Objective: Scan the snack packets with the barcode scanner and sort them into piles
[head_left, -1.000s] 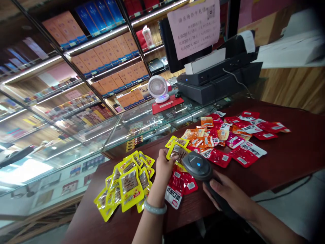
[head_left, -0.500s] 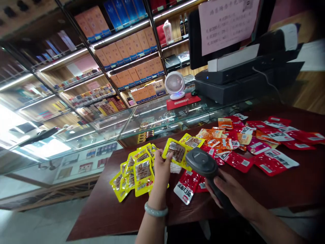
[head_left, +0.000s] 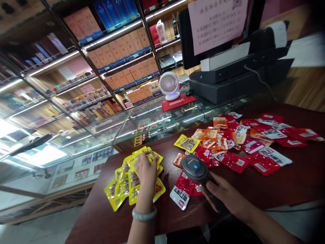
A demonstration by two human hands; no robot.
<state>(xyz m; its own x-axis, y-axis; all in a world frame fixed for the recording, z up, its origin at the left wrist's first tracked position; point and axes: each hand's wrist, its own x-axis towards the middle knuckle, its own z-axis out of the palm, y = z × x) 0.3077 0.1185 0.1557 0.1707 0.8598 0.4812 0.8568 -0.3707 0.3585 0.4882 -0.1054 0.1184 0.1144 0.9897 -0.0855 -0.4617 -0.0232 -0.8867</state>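
Observation:
My left hand (head_left: pixel 145 173), with a pale bracelet on its wrist, is over the heap of yellow snack packets (head_left: pixel 116 194) on the left of the table. Its fingers look spread across the top packets, and I see nothing gripped in them. A dark handheld barcode scanner (head_left: pixel 194 166) is in my right hand (head_left: pixel 227 191), which is wrapped round its handle. A blue light shows on the scanner's head. Below the scanner lies a red and white packet (head_left: pixel 183 189). One single yellow packet (head_left: pixel 187 143) lies beyond the scanner, beside the orange and red packets (head_left: pixel 233 161).
The packets lie on a dark red-brown table (head_left: pixel 99 217). Behind it runs a glass display counter (head_left: pixel 122 130) with a small white fan (head_left: pixel 169 84) on a red mat. A till with a monitor (head_left: pixel 186 40) stands at the back right. Stocked shelves (head_left: pixel 119 51) fill the far wall.
My left hand has moved left, from holding a yellow packet by the scanner to over the yellow heap, and that packet has left its fingers. The scanner's blue light now shows.

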